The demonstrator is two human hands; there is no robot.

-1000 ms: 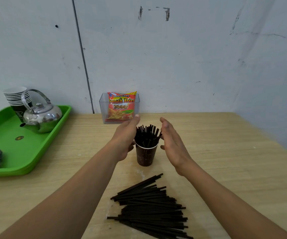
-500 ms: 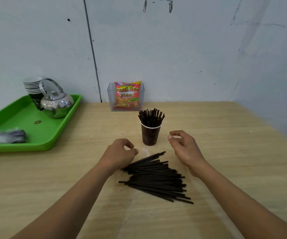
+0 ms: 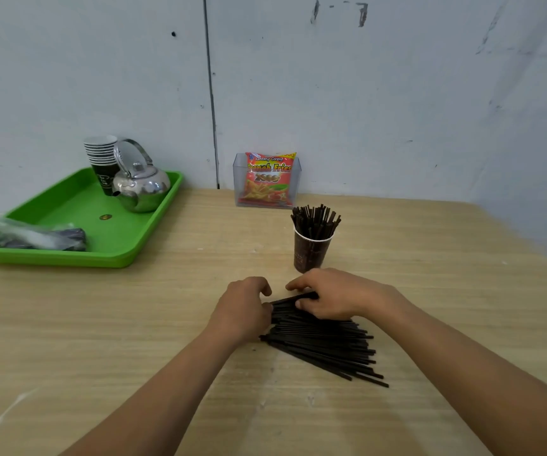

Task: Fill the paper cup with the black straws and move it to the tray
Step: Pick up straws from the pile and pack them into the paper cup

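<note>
Right hand (image 3: 334, 296) lies curled over the far edge of the loose straws (image 3: 324, 343), its fingers and thumb pinching a few of them. Left hand (image 3: 244, 307) is curled against the left ends of the same pile; whether it grips any cannot be told. The straws lie flat on the worktop (image 3: 101, 324), fanned out from under both hands toward the person's right.

Just beyond the right hand stands the cup (image 3: 311, 255), upright on the worktop, with a bunch (image 3: 315, 218) of black straws sticking up out of it. Farther beyond it, against the wall (image 3: 364, 93), a clear box (image 3: 297, 174) holds a red snack bag (image 3: 269, 179).

Well to the left of the left hand and farther back sits the green tray (image 3: 68, 258). On it are a steel kettle (image 3: 142, 189), a stack of cups (image 3: 101, 153) behind the kettle, a plastic-wrapped bundle (image 3: 35, 235) at the near end, and a small round disc (image 3: 105, 217).

The worktop is pale wood grain with whitish scuffs near the person. The wall is grey-white, marked with dark scrapes and a vertical seam, and turns a corner to the right of the right hand.
</note>
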